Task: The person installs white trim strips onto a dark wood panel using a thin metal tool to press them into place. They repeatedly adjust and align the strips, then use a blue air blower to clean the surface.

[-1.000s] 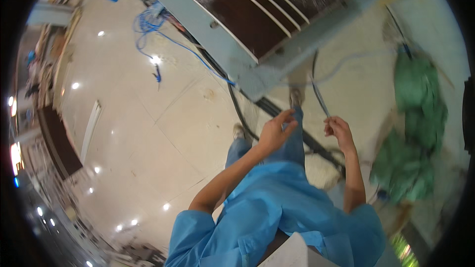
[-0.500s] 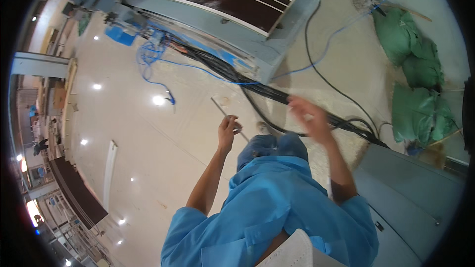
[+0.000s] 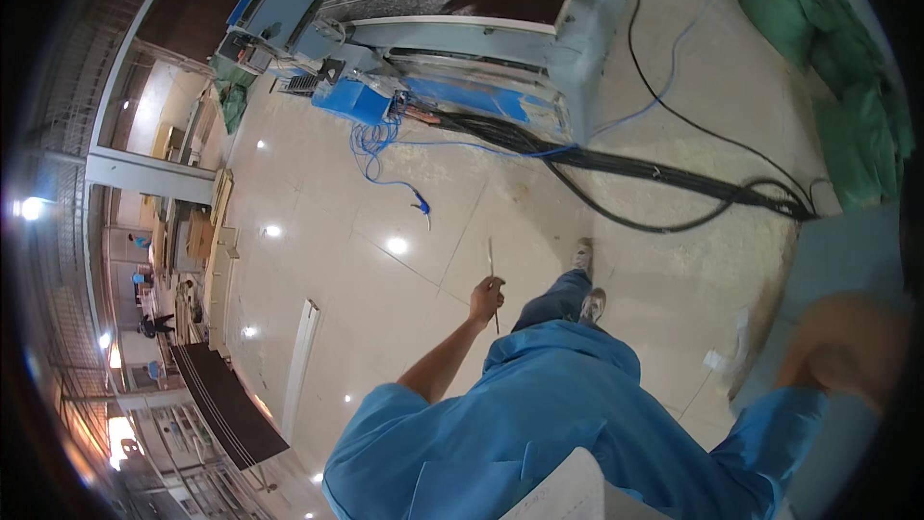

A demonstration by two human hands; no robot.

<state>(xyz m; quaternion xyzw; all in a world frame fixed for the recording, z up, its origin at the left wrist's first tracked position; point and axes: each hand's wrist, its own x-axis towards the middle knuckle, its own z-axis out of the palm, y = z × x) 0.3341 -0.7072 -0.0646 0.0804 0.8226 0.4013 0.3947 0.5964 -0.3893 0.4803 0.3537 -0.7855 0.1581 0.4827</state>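
Note:
My left hand point(image 3: 487, 299) is closed around a thin grey metal strip point(image 3: 490, 258), perhaps a rod or a ruler; the picture does not settle which. It sticks out above and below my fingers, pointing away from me over the tiled floor point(image 3: 433, 274). My right arm is raised and bent at the right edge, where a blurred forearm point(image 3: 837, 337) shows. The right hand itself lies outside the picture.
Black cables point(image 3: 664, 173) run across the floor ahead toward a grey-blue machine point(image 3: 577, 67). A blue air gun point(image 3: 421, 202) lies on the floor with its coiled hose. Green sacks point(image 3: 852, 135) stand at the right. A white strip point(image 3: 300, 361) lies at the left.
My view has turned right and my feet now show in a stride. My right hand has gone from in front of me out of the picture. The strip is still in my left hand.

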